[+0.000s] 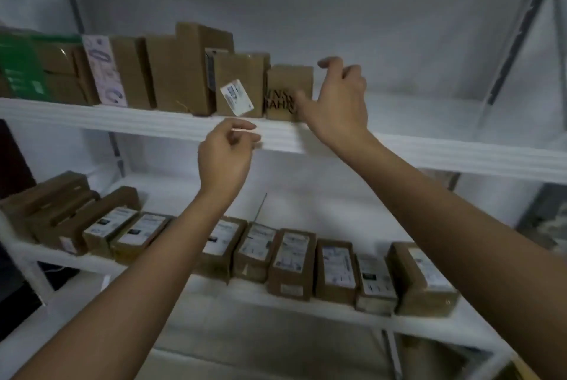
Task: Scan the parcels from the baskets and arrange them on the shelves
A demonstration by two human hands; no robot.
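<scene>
A row of brown cardboard parcels stands upright on the upper white shelf [129, 121]. The rightmost is a small brown box with dark lettering [287, 85]. Left of it is a box with a loose white label [237, 85]. My right hand [337, 100] is just right of the small box, fingers loosely curled, thumb near its front face, holding nothing. My left hand [227, 155] hovers below the shelf edge, fingers loosely curled and empty. No basket or scanner is in view.
The lower shelf [306, 303] carries a row of labelled brown parcels [291, 260] lying flat. A green package [21, 66] and a patterned white one [104, 72] stand at the upper shelf's left. The upper shelf right of my right hand is bare white board.
</scene>
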